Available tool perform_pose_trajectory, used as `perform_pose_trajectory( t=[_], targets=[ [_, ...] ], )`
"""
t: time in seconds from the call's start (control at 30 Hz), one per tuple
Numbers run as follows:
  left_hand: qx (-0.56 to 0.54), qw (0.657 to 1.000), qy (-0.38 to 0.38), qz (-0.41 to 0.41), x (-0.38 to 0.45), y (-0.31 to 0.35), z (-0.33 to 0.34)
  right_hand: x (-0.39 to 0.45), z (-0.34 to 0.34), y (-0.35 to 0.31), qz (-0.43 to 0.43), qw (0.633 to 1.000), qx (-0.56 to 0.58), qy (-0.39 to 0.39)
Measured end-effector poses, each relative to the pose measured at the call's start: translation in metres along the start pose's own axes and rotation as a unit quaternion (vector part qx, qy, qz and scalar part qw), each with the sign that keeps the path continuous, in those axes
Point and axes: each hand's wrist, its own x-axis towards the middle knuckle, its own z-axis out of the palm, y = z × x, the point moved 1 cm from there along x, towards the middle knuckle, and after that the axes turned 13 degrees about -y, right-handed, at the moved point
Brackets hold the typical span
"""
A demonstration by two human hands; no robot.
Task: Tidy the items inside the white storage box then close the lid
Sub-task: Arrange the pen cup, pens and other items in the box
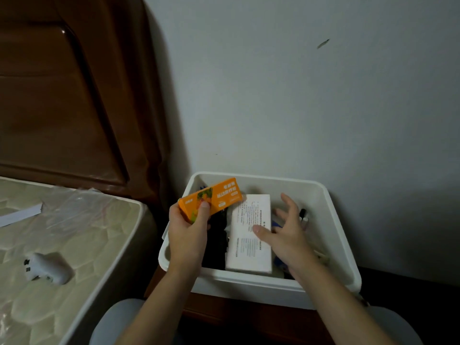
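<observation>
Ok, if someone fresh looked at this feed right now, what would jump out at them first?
The orange carton stands out: the left hand holds it above the left side of the open white storage box. Next is the white printed box lying inside, with the right hand spread open over it. On the mattress to the left lies a small white device.
</observation>
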Motion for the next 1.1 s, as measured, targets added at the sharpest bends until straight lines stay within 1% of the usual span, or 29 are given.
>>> perform_pose_trajectory(
  t=[0.1,0.17,0.23,0.37,0.47,0.57,0.67,0.77,0.83,0.9,0.97,1.03,1.1],
  targets=[
    [0.009,0.999,0.031,-0.005,-0.001,0.0,-0.001,0.004,-0.004,0.006,-0.003,0.999,0.035,0.023],
    [0.022,0.999,0.039,-0.008,-0.001,0.001,-0.001,0.006,-0.007,0.008,-0.003,0.999,0.031,0.029],
    [0.026,0.999,0.034,-0.008,-0.001,0.002,-0.001,0.006,-0.009,0.009,-0.003,0.999,0.04,0.029],
    [0.048,0.999,0.021,0.002,-0.002,0.002,-0.001,0.009,-0.008,0.008,0.009,0.992,0.114,0.051],
    [0.054,0.998,-0.022,0.019,-0.005,0.006,-0.001,0.013,-0.006,0.013,0.033,0.993,0.101,0.056],
    [0.074,0.99,-0.113,0.038,-0.01,0.008,0.001,0.015,-0.005,0.016,0.039,0.994,0.097,0.035],
    [0.121,0.969,-0.2,0.075,-0.012,0.007,0.005,0.016,-0.001,0.015,0.021,0.995,0.096,0.022],
    [0.209,0.937,-0.261,0.1,-0.015,0.006,0.014,0.013,0.002,0.01,-0.016,0.995,0.099,-0.008],
    [0.244,0.921,-0.284,0.102,-0.017,0.005,0.018,0.008,0.003,0.005,-0.035,0.993,0.102,-0.046],
    [0.245,0.915,-0.306,0.094,-0.018,0.005,0.02,0.004,0.002,0.0,-0.047,0.989,0.113,-0.082],
    [0.267,0.903,-0.319,0.106,-0.018,0.006,0.022,0.0,0.001,-0.002,-0.052,0.985,0.122,-0.111],
    [0.332,0.877,-0.324,0.122,-0.018,0.006,0.024,-0.004,0.003,-0.005,-0.048,0.982,0.125,-0.135],
    [0.384,0.853,-0.333,0.119,-0.019,0.004,0.026,-0.007,0.007,-0.008,-0.043,0.979,0.122,-0.156]
  ],
)
